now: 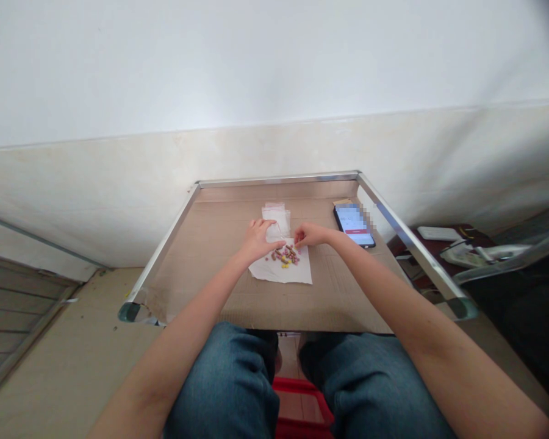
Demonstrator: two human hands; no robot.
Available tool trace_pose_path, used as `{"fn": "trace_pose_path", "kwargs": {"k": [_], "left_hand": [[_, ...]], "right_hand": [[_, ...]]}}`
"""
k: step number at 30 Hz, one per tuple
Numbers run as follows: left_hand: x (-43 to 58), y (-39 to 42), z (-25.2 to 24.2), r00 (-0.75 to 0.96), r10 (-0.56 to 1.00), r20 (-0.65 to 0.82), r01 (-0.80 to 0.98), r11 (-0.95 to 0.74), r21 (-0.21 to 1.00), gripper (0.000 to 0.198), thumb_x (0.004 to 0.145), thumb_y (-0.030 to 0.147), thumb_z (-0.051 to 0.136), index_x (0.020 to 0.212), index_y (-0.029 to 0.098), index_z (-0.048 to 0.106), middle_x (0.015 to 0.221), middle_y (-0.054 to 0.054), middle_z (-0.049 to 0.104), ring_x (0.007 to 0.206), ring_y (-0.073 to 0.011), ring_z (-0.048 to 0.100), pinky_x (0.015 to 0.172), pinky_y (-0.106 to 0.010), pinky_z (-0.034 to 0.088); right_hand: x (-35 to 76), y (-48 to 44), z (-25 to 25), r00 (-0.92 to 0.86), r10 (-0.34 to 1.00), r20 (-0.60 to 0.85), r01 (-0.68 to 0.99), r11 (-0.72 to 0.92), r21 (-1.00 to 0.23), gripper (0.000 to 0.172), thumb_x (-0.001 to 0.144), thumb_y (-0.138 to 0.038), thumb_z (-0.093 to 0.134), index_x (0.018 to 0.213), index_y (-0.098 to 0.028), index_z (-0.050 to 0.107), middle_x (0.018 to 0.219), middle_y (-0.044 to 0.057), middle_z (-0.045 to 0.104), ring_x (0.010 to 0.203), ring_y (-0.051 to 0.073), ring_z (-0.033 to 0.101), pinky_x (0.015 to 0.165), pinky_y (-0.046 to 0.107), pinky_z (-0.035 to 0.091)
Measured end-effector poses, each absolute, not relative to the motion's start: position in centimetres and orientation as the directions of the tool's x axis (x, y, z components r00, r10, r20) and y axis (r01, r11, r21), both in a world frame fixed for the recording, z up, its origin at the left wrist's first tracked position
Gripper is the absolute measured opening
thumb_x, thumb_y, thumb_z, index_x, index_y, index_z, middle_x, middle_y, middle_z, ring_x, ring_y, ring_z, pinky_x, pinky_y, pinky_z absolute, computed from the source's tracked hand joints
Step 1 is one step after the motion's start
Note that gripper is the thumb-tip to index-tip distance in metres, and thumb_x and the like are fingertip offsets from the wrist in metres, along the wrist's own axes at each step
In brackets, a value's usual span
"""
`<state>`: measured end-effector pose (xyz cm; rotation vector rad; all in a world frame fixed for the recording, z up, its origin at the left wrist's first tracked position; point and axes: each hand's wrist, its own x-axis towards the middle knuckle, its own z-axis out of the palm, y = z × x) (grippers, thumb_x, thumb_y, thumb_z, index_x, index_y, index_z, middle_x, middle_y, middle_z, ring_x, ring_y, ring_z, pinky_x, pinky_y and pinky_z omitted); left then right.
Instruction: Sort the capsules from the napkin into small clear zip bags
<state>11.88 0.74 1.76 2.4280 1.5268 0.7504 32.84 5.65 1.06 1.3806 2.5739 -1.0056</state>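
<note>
A loose pile of pills and capsules [285,256] in pink, brown and yellow lies on a white sheet of paper [281,275]. My left hand [256,239] is at the paper's left side, thumb and fingers spread apart, the thumb reaching beside the pile. Just beyond the pile is a small stack of clear plastic bags [275,213], and the left fingertips are at its edge. On the right of the pile, my right hand [312,234] has its fingers pinched together close to the paper. Whatever is between those fingertips is too small to make out.
The cardboard-covered tabletop [201,244] has a raised metal frame [279,180] around it. A phone [354,224] with a lit screen lies at the right. Beyond the right edge, a low dark table [466,235] carries several items. A wall rises behind.
</note>
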Motion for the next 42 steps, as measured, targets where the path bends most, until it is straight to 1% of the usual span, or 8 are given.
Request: {"fn": "trace_pose_path", "kwargs": {"k": [7,13,18,23,33,35,37,42], "left_hand": [[11.9,0.8,1.7,0.363,0.877,0.316,0.79,-0.469,0.394,0.06,0.063,0.054,0.062,0.11,0.018,0.051,0.106,-0.007,0.054,0.1,-0.0233,0.046,0.088,-0.037,0.035],[11.9,0.7,1.8,0.366,0.873,0.321,0.78,-0.476,0.406,0.059,0.063,0.053,0.062,0.11,0.018,0.05,0.106,-0.007,0.054,0.1,-0.023,0.046,0.088,-0.037,0.035],[12.0,0.6,2.0,0.363,0.878,0.311,0.786,-0.468,0.404,0.059,0.063,0.053,0.062,0.11,0.019,0.051,0.105,-0.007,0.054,0.1,-0.0234,0.045,0.087,-0.036,0.036],[12.0,0.5,2.2,0.363,0.881,0.302,0.783,-0.464,0.414,0.058,0.063,0.052,0.063,0.109,0.018,0.052,0.106,-0.007,0.054,0.1,-0.0234,0.045,0.088,-0.037,0.036],[12.0,0.5,2.0,0.363,0.888,0.283,0.791,-0.454,0.41,0.056,0.064,0.05,0.062,0.109,0.018,0.052,0.106,-0.007,0.054,0.101,-0.0238,0.045,0.089,-0.037,0.036],[12.0,0.5,2.0,0.367,0.886,0.285,0.79,-0.458,0.408,0.056,0.064,0.05,0.063,0.109,0.018,0.052,0.107,-0.007,0.054,0.102,-0.0236,0.045,0.089,-0.037,0.035],[12.0,0.5,2.0,0.371,0.884,0.284,0.787,-0.462,0.409,0.057,0.064,0.05,0.063,0.109,0.018,0.052,0.107,-0.007,0.054,0.102,-0.0236,0.044,0.089,-0.037,0.035],[12.0,0.5,1.9,0.39,0.873,0.293,0.766,-0.484,0.423,0.058,0.065,0.052,0.061,0.11,0.018,0.052,0.105,-0.008,0.053,0.103,-0.0234,0.044,0.088,-0.037,0.036]], "right_hand": [[32.8,5.4,1.1,-0.605,0.71,-0.36,0.752,0.362,-0.55,0.025,0.06,-0.028,0.063,0.079,-0.012,0.069,0.068,0.003,0.063,0.059,0.012,0.051,0.052,0.02,0.035],[32.5,4.9,1.7,-0.576,0.716,-0.394,0.784,0.348,-0.514,0.023,0.06,-0.028,0.062,0.078,-0.013,0.068,0.069,0.003,0.063,0.061,0.012,0.052,0.051,0.02,0.035],[31.9,4.7,2.0,-0.549,0.723,-0.419,0.809,0.334,-0.484,0.021,0.061,-0.024,0.059,0.076,-0.013,0.066,0.068,0.003,0.063,0.061,0.012,0.052,0.051,0.02,0.034],[31.7,4.6,2.1,-0.553,0.725,-0.411,0.81,0.353,-0.468,0.019,0.06,-0.025,0.057,0.072,-0.013,0.066,0.065,0.003,0.062,0.058,0.012,0.051,0.05,0.021,0.033],[31.8,4.7,1.8,-0.562,0.742,-0.367,0.794,0.359,-0.491,0.016,0.059,-0.024,0.057,0.067,-0.013,0.065,0.059,0.002,0.059,0.054,0.01,0.047,0.047,0.021,0.03],[31.9,4.9,1.8,-0.572,0.742,-0.348,0.781,0.364,-0.507,0.016,0.06,-0.024,0.057,0.066,-0.012,0.066,0.059,0.001,0.059,0.053,0.009,0.046,0.047,0.02,0.03],[32.1,5.2,1.8,-0.589,0.742,-0.319,0.751,0.358,-0.554,0.016,0.06,-0.025,0.057,0.066,-0.012,0.065,0.059,0.001,0.059,0.054,0.009,0.046,0.049,0.02,0.031],[32.2,5.5,2.7,-0.583,0.783,-0.215,0.613,0.251,-0.749,0.02,0.061,-0.028,0.058,0.068,-0.01,0.064,0.062,0.001,0.059,0.057,0.009,0.047,0.054,0.021,0.034]]}}
